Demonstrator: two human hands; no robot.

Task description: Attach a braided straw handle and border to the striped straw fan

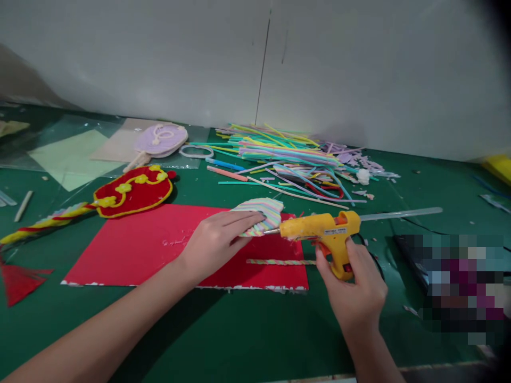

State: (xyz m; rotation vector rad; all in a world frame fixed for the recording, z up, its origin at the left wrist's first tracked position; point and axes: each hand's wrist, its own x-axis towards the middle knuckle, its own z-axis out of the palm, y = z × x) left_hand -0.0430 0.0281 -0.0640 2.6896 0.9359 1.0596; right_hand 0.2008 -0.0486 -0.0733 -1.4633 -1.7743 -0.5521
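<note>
In my right hand (pixel 355 298) is a yellow hot glue gun (pixel 319 227), its metal nozzle pointing left and a clear glue stick (pixel 403 214) sticking out of its back. My left hand (pixel 217 239) grips a pastel-striped piece (pixel 265 210) that looks made of fuzzy pipe cleaners. The nozzle tip is at the lower edge of this piece; whether it touches, I cannot tell. Both are above a red board (pixel 147 239) with ragged white edges. A twisted pastel strand (pixel 279 261) lies on the board, its right end hidden behind my right hand.
Several loose pipe cleaners (pixel 279 149) are heaped near the wall. To the left lie a red fan-shaped craft (pixel 136 194) with yellow flowers and tassel, and a lilac fan-shaped piece (pixel 162 139). A dark device (pixel 411 260), partly blurred out, rests at the right on the green table (pixel 255 335).
</note>
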